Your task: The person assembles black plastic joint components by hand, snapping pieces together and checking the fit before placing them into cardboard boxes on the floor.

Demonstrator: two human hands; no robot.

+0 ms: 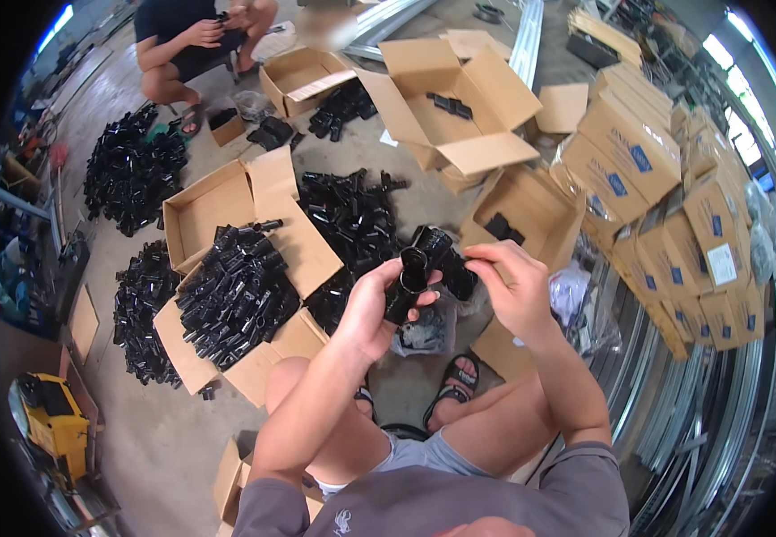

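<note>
In front of my knees, my left hand [377, 309] is wrapped round a glossy black tubular fitting [415, 268] with a round open end facing up. My right hand [515, 279] is just to its right, thumb and forefinger pinched together beside the fitting's dark right end. Whatever is between those fingertips is too small to make out. Beneath the hands, a clear plastic bag [428, 329] holds small parts. Just beyond lies a heap of similar black pieces [348, 210] on the floor.
An open carton [236, 277] heaped with black pieces stands at my left, with more piles [133, 170] behind. Open boxes [460, 116] stand ahead. Stacked cartons [625, 161] and metal profiles [683, 421] line the right. A co-worker [196, 40] squats at the far left.
</note>
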